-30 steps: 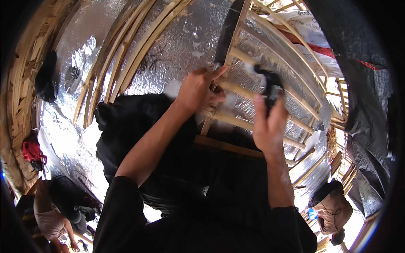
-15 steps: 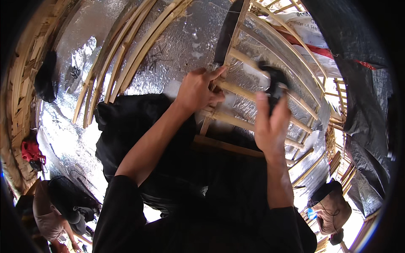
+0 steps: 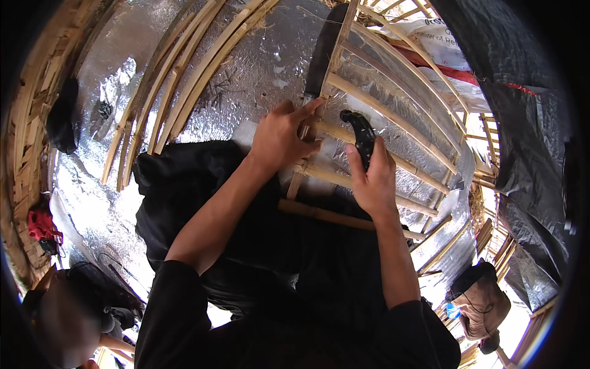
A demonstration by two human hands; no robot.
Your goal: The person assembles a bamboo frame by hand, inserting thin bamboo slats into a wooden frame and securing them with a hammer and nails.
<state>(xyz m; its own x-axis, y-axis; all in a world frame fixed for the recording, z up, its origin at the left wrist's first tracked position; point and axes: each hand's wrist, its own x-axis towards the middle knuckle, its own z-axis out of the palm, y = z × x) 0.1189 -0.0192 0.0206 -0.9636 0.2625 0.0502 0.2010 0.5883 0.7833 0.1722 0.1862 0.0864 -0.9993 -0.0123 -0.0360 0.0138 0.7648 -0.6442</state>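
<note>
My left hand (image 3: 284, 136) grips a vertical bamboo slat (image 3: 319, 104) of a bamboo frame (image 3: 393, 123), at the point where a horizontal slat crosses it. My right hand (image 3: 372, 178) is closed around a black curved tool (image 3: 361, 134) that looks like a staple gun or clamp, its head pressed against the horizontal slat just right of my left hand. Silver foil sheeting (image 3: 258, 67) lies behind the slats. A large black sheet (image 3: 246, 215) hangs over the lower frame under my forearms.
More bamboo ribs (image 3: 178, 80) curve up at the left. Black plastic sheeting (image 3: 522, 141) and a white printed sack (image 3: 442, 37) are at the right. Another person (image 3: 67, 307) crouches at the lower left; a further person in a cap (image 3: 479, 295) is at the lower right.
My right hand has moved the black tool left and down, from held apart at the right to resting on the slat beside my left hand. My left hand keeps its grip.
</note>
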